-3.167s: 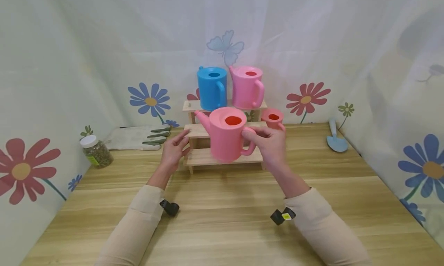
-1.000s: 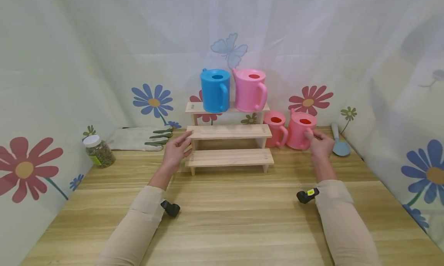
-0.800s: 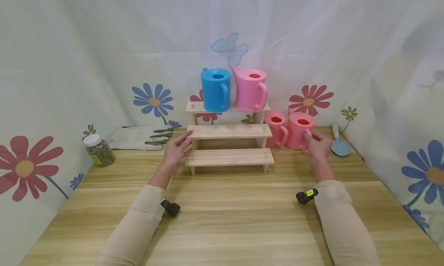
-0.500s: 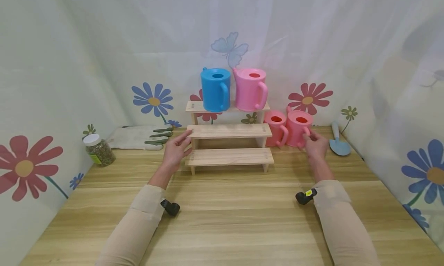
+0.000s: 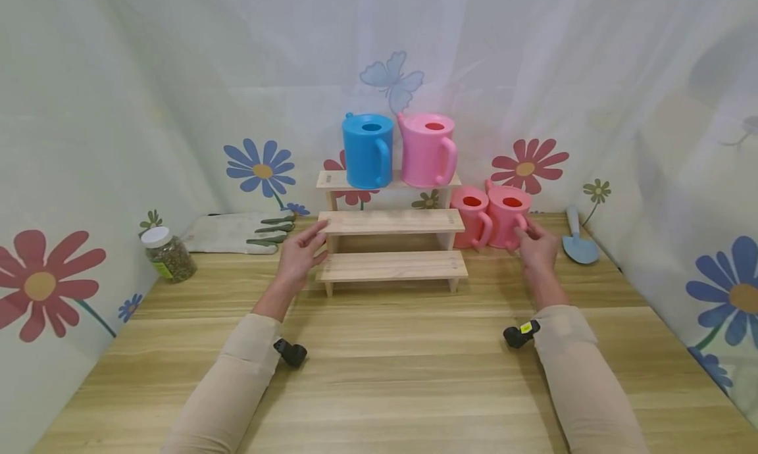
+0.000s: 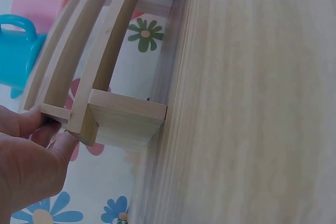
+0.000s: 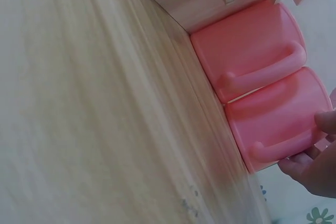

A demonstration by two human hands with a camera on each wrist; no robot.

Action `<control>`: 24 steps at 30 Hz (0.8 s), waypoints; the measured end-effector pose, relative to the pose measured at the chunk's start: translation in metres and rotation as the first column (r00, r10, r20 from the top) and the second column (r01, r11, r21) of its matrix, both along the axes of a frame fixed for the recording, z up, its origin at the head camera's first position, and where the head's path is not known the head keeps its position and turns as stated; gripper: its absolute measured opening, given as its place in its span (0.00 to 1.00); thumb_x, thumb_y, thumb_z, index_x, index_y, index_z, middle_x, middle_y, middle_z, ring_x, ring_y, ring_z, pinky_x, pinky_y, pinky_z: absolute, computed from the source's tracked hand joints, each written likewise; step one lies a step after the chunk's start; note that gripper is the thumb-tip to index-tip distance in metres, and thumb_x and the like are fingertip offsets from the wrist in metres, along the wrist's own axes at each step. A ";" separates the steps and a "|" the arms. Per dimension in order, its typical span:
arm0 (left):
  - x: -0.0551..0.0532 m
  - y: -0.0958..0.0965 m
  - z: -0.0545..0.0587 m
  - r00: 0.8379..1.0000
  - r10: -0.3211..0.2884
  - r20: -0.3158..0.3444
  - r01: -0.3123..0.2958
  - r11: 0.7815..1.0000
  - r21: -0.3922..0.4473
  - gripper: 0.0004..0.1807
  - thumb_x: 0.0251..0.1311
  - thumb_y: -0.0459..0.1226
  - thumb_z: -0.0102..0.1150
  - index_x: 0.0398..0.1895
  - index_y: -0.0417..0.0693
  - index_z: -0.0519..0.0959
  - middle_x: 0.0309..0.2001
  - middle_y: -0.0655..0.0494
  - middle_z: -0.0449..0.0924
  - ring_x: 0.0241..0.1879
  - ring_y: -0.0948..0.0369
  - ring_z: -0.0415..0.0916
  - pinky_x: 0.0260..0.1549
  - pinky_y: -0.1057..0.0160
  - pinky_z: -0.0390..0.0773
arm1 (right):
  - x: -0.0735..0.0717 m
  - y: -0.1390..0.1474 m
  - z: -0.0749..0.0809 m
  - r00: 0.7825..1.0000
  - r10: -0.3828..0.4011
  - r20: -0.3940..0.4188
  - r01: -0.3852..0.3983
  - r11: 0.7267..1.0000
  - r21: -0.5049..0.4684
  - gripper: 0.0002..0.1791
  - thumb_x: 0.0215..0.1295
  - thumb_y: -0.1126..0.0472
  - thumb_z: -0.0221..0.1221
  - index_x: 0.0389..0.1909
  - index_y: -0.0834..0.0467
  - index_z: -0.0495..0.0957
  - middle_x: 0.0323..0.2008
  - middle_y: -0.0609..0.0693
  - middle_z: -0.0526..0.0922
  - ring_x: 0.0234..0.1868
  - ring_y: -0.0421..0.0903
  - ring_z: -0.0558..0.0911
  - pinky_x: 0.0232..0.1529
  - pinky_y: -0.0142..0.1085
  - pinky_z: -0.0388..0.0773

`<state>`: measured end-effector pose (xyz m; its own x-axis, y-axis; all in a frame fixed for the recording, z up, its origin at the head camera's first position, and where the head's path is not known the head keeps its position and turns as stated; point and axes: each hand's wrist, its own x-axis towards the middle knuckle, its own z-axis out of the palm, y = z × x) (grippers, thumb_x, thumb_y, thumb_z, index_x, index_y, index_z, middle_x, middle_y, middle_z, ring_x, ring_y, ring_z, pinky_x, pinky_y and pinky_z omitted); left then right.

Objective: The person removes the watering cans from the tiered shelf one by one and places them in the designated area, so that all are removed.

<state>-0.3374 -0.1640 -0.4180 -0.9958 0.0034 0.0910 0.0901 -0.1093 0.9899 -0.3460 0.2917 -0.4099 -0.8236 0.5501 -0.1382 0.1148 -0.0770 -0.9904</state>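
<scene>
Left hand (image 5: 299, 253): pinches left end of shelf (image 5: 391, 222), frame centre | right hand (image 5: 539, 245): pinches handle (image 7: 281, 149) of pink can (image 5: 503, 227) | can: on desk (image 5: 379, 375), right of centre, touching second can (image 5: 466, 224)

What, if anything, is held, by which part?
Right grip: rightmost pink plastic watering can, by its handle; left grip touches the pale wooden stepped stand, hold unclear.
</scene>
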 end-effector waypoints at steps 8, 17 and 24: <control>-0.001 -0.001 -0.001 1.000 -0.003 0.000 0.003 1.000 0.006 0.23 0.74 0.33 0.51 0.71 0.44 0.71 0.72 0.47 0.65 0.70 0.54 0.62 0.60 0.51 0.74 | 0.000 0.000 0.003 1.000 0.016 -0.021 -0.015 0.997 0.072 0.28 0.72 0.55 0.60 0.72 0.44 0.69 0.65 0.52 0.72 0.61 0.45 0.72 0.60 0.38 0.77; -0.001 -0.001 -0.002 1.000 -0.001 0.010 0.001 1.000 0.004 0.23 0.75 0.33 0.50 0.71 0.45 0.71 0.72 0.47 0.65 0.69 0.54 0.63 0.61 0.50 0.74 | 0.010 -0.015 0.022 0.986 -0.014 -0.165 0.049 0.977 0.208 0.27 0.74 0.58 0.57 0.72 0.51 0.69 0.68 0.51 0.73 0.68 0.47 0.70 0.66 0.36 0.70; -0.001 0.000 0.000 1.000 0.004 0.015 -0.004 1.000 0.006 0.22 0.75 0.33 0.50 0.70 0.45 0.71 0.71 0.47 0.66 0.69 0.54 0.63 0.60 0.51 0.74 | 0.017 -0.035 0.032 0.944 0.049 -0.325 0.063 0.944 0.323 0.25 0.72 0.57 0.60 0.68 0.53 0.74 0.63 0.51 0.78 0.63 0.46 0.76 0.64 0.36 0.72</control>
<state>-0.3380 -0.1642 -0.4183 -0.9971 -0.0010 0.0762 0.0758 -0.1146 0.9905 -0.3290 0.2564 -0.3778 -0.7880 0.5244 0.3226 -0.2160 0.2552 -0.9425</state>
